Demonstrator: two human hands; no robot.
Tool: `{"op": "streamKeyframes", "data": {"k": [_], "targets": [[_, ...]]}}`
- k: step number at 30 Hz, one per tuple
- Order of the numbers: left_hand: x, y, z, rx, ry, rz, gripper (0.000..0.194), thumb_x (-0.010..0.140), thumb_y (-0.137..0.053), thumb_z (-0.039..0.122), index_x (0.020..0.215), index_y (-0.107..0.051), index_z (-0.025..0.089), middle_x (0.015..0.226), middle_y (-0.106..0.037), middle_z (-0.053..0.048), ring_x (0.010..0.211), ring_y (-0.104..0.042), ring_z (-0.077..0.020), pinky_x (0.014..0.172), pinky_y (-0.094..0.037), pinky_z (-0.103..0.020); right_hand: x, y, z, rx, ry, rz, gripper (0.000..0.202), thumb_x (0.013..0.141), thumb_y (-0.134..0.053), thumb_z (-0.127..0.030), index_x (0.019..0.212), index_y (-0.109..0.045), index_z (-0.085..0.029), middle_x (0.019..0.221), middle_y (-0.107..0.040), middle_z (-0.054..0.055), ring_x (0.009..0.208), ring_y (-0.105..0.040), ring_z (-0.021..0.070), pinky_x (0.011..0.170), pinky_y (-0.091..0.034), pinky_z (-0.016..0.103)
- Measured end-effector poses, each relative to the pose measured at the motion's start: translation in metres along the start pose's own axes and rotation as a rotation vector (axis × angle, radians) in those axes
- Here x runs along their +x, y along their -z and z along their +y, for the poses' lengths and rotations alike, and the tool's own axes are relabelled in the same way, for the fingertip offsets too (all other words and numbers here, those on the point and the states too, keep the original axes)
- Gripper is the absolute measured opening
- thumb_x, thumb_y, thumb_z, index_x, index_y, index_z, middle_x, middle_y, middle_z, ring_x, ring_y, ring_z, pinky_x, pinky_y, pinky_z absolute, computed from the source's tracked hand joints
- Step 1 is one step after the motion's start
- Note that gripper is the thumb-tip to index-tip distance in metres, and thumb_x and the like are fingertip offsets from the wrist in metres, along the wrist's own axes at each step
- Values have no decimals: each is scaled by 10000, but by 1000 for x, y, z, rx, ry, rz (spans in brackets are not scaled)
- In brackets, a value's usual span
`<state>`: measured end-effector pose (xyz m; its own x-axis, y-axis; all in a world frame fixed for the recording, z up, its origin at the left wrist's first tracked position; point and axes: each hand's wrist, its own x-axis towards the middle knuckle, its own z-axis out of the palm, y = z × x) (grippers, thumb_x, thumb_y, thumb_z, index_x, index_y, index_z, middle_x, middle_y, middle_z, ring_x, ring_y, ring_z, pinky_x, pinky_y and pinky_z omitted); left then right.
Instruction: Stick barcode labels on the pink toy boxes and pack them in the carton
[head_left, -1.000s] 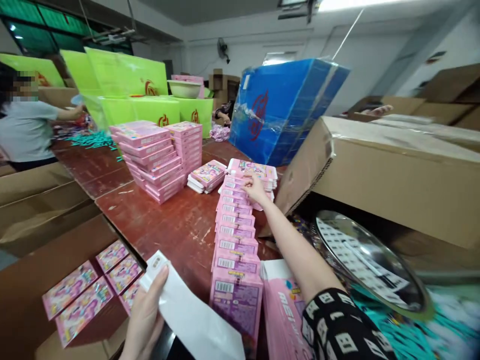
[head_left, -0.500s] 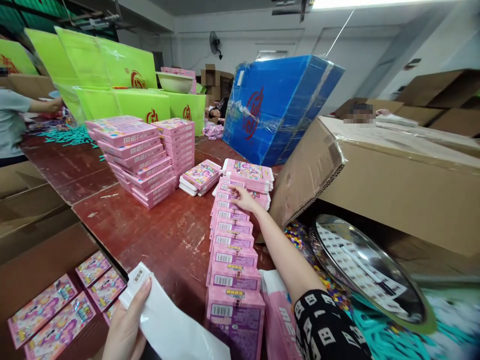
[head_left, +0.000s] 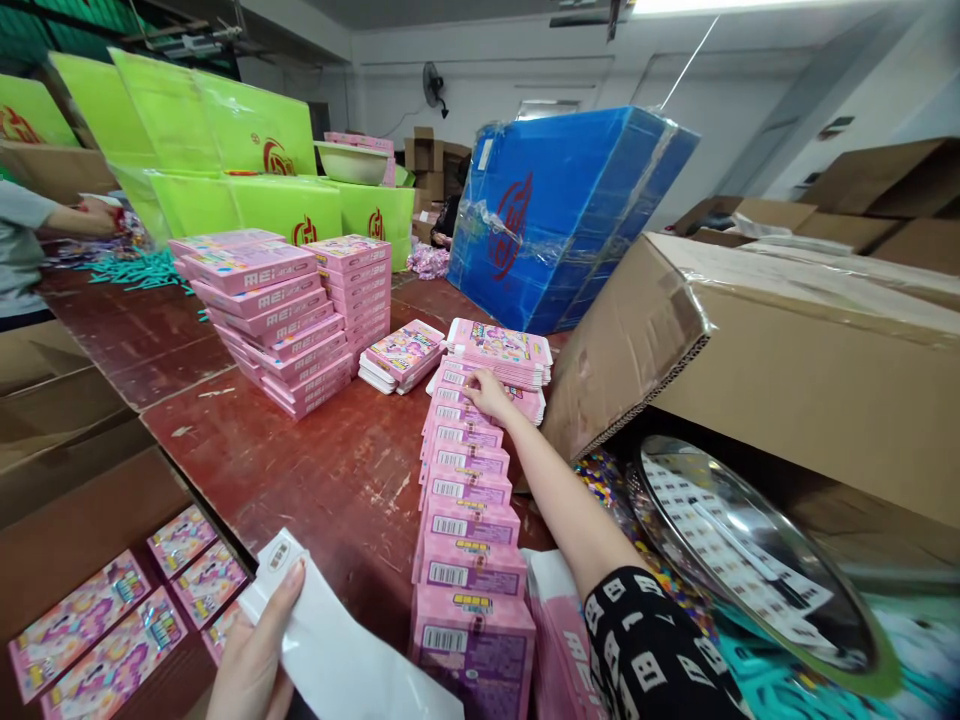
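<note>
at the far left, a person in a pale grey top reaches over the red-brown table, near a heap of teal strips. at the near left, an open carton holds pink printed packs laid flat. the left hand is clamped on the end of a white sheet, thumb on top near a small printed mark, with the sheet sloping down to the right. beyond it, tall stacks of pink boxes stand in front of lime green bins. right of the stacks lies a low pile of packs. in the middle, a row of overlapping pink boxes runs from near to far, barcodes showing. the right hand, well apart from the left, touches the row near its far end with bent fingers; whether they pinch anything i cannot tell. just beyond are stacked pink cartons, then a blue bin. at the right, a brown carton stands behind a tilted metal tray
</note>
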<state>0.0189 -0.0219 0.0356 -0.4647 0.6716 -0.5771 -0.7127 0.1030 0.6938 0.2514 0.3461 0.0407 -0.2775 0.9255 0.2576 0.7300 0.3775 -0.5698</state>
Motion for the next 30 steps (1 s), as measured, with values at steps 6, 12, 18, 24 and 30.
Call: {"op": "streamKeyframes", "data": {"k": [6,12,18,24,30], "targets": [[-13,-14,3,-16,-32,-3,620,482,-956,365,998,-710,126,731,-740,-40,643,-723,-248,567,-584,-269,-35,24,-33,185,-39,142,430,886,-507,-236,1314,-521,-194,1084,-663,118,886,-642,233,870,-508,422],[-39,-42,-14,-37,-129,-120,490,529,-937,381,870,-704,119,722,-717,-28,561,-642,-142,563,-544,-227,-172,56,-140,577,242,-245,275,905,-576,-449,853,-671,-196,818,-704,57,782,-661,185,742,-531,315],[-62,-39,-28,160,-352,-318,381,690,-849,401,948,-716,155,805,-716,-25,667,-630,-124,610,-503,-189,-258,59,-184,622,226,-456,204,868,-635,-336,739,-591,-184,709,-630,6,666,-579,134,624,-462,247],[-86,-32,-2,588,-640,-559,191,831,-717,339,788,-724,153,727,-673,-31,662,-588,-133,622,-452,-202,-287,78,-178,509,259,-333,122,900,-586,-222,803,-650,-183,747,-671,14,702,-614,140,664,-476,256],[-112,-37,-6,533,-587,-491,275,807,-722,412,880,-721,146,759,-690,-48,624,-576,-151,564,-435,-210,-311,85,-182,552,259,-143,141,828,-688,-172,968,-680,-193,779,-699,3,682,-653,140,659,-562,249]]}}
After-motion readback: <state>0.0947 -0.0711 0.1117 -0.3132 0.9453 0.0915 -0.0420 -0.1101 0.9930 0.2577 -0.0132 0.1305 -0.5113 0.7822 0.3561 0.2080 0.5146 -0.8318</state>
